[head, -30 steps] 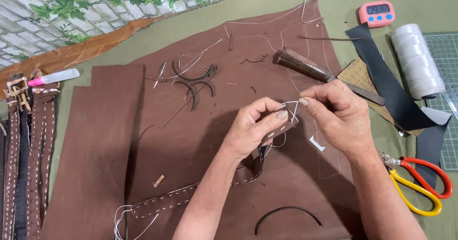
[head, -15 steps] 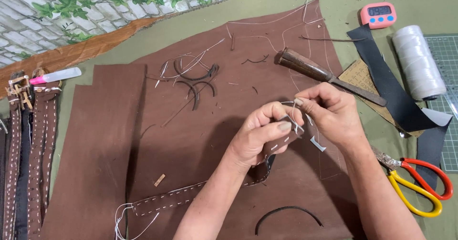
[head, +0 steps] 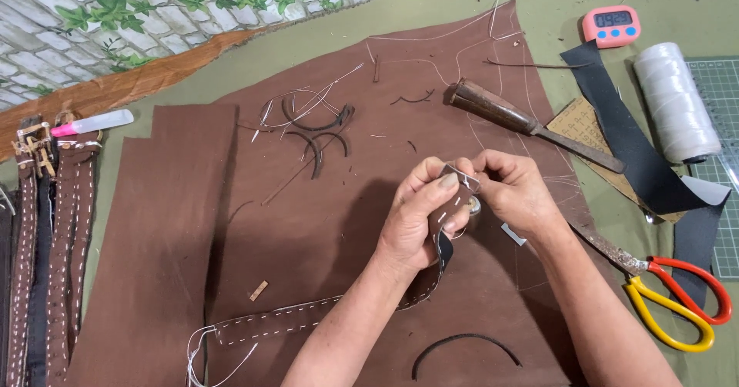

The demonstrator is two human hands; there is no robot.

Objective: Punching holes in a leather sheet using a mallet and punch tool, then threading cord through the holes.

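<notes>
You are pinching the stitched brown strap [head: 450,202] end between both your left hand [head: 416,218] and right hand [head: 517,195] above the brown leather sheet [head: 323,225], so keep pulling the thread snug and even

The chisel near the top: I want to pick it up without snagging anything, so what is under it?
The chisel lies on the brown leather sheet; its blade tip reaches over black strip. Anything directly beneath is covered.
</notes>
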